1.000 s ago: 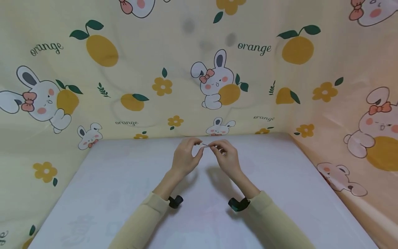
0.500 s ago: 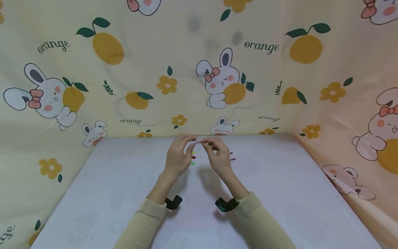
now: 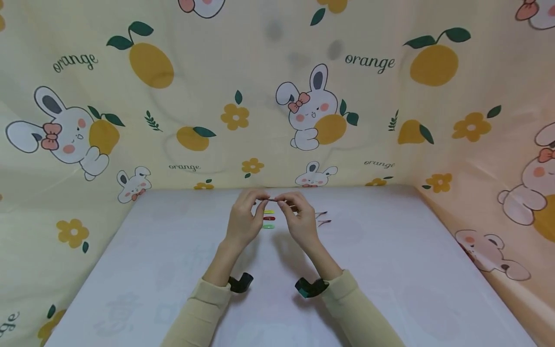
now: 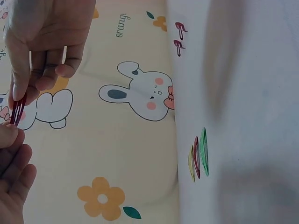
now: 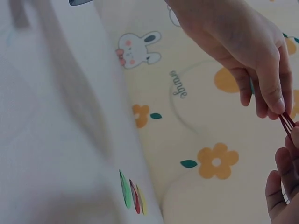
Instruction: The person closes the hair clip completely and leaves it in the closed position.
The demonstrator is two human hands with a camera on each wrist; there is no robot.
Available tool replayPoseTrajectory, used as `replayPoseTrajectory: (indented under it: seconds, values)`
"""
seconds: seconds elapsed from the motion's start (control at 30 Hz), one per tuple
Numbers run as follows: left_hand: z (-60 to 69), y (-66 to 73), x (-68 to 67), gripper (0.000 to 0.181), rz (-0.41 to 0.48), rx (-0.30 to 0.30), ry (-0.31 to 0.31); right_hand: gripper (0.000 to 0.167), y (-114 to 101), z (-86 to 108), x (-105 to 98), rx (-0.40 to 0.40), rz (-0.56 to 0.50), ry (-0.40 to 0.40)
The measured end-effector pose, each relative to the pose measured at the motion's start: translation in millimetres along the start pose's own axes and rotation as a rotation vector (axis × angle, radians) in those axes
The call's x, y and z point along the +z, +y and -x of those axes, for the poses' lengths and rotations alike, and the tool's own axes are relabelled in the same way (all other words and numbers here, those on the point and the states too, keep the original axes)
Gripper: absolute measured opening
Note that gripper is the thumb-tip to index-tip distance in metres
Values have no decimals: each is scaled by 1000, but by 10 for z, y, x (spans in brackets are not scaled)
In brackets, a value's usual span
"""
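Between both hands, raised above the far part of the table, is a dark red snap hair clip. My left hand pinches its left end between thumb and fingers. The right hand pinches the other end. In the left wrist view, the clip shows narrow parallel strips between the right hand above and the left hand below. Beyond the hands lie a yellow hair clip, a red hair clip and a green hair clip, side by side.
Two dark red hair clips lie with their arms spread on the white table, right of my right hand. A cloth wall printed with rabbits and oranges rises behind the table and along both sides. Each wrist wears a black camera.
The clip's two arms stood apart a second ago and now appear together as one thin line. Left fingers have closed onto its end. Both hands shifted left in view, uncovering the clips beyond.
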State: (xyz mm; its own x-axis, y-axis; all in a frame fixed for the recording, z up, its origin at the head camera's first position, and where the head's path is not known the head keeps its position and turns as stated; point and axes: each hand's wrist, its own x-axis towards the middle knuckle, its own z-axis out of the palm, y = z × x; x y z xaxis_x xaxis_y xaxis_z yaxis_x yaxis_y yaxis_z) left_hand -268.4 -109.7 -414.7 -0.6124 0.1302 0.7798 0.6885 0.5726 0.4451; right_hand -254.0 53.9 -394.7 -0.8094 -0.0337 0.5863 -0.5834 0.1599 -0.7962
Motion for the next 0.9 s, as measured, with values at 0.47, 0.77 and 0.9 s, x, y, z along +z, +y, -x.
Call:
replayPoseTrajectory:
  seconds: [0.47,0.77,0.9]
  values:
    - [79,-53,34,14,67,-2,-13,8,59,27,-54,21,27,-86]
    - [103,-42,55,16,104,-25,-2,8,87,57,-67,15,34,-107]
    - [103,-38,52,11,118,-54,-32,8,99,61,-78,21,44,-109]
